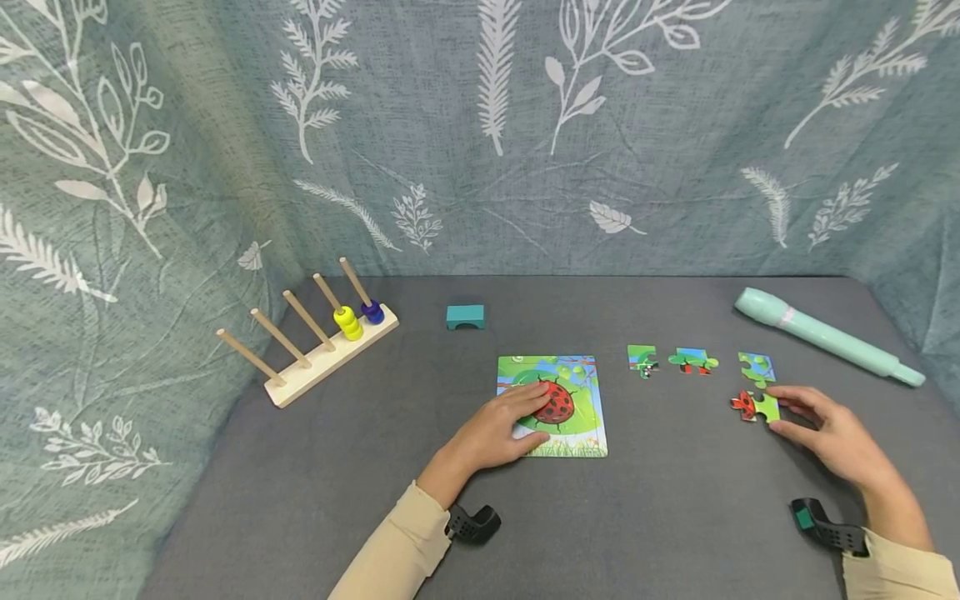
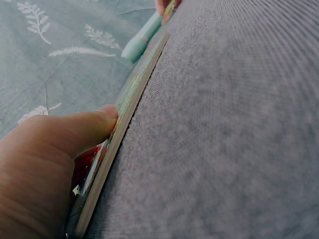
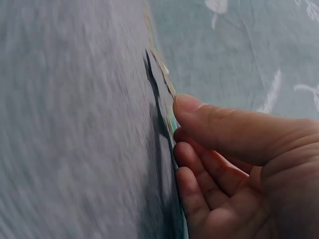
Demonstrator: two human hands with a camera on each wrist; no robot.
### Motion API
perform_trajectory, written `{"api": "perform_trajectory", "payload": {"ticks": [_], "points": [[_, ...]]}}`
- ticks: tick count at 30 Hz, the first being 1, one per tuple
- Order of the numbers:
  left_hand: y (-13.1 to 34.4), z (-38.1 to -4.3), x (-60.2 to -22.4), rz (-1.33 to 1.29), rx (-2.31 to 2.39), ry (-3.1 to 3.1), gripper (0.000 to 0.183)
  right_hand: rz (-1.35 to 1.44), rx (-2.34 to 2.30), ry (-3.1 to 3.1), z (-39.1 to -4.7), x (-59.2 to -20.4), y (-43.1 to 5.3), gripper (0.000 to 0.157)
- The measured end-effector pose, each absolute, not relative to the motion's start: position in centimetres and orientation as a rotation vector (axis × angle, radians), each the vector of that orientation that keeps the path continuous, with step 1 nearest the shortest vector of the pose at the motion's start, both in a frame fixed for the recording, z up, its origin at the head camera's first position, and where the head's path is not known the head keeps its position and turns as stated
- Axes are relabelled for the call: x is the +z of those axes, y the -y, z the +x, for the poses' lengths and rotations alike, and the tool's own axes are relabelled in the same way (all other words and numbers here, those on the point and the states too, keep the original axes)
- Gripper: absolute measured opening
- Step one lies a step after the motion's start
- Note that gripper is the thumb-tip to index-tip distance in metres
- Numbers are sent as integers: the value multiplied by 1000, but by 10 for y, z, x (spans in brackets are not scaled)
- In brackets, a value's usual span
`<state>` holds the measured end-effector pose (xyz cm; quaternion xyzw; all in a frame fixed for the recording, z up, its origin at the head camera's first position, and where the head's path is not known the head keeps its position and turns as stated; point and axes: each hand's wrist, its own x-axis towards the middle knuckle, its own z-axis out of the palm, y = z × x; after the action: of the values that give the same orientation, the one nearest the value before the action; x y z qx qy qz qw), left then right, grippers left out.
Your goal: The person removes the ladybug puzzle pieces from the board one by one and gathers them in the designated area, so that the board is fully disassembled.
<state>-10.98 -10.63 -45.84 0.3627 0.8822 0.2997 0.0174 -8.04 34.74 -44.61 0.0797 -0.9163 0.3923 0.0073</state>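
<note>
Left hand (image 1: 498,425): laid on the 8 o'clock part of the board (image 1: 579,427), with fingers stretched and relaxed, thumb touching the upper face
Board: lying flat on the grey table (image 1: 465,392), printed with a red, black-spotted ladybird (image 1: 557,403) on a green leaf
Right hand (image 1: 840,433): placed at 3 o'clock from the board, grasping a piece (image 1: 763,407) between thumb and fingers by its 3 o'clock edge
Piece: red and green, with dark shadow beneath in the right wrist view; not possible to tell if wholly off the table
Loose pieces (image 1: 641,356): three, lying between 2 and 3 o'clock from the board, the last near 12 o'clock of the grasped piece
Tube (image 1: 828,333): pale green, lying between 1 and 2 o'clock from the grasped piece
Block (image 1: 465,316): teal, between 10 and 11 o'clock from the board
Rack (image 1: 333,360): five-pegged, between 9 and 10 o'clock, carrying yellow beads (image 1: 348,323) and blue beads (image 1: 372,312)
</note>
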Motion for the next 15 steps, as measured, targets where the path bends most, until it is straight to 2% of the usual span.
{"api": "perform_trajectory", "payload": {"ticks": [15], "points": [[107,-109,-461,1112,919,-2749,58,363,1159,2809,-78,-453,-353,38]]}}
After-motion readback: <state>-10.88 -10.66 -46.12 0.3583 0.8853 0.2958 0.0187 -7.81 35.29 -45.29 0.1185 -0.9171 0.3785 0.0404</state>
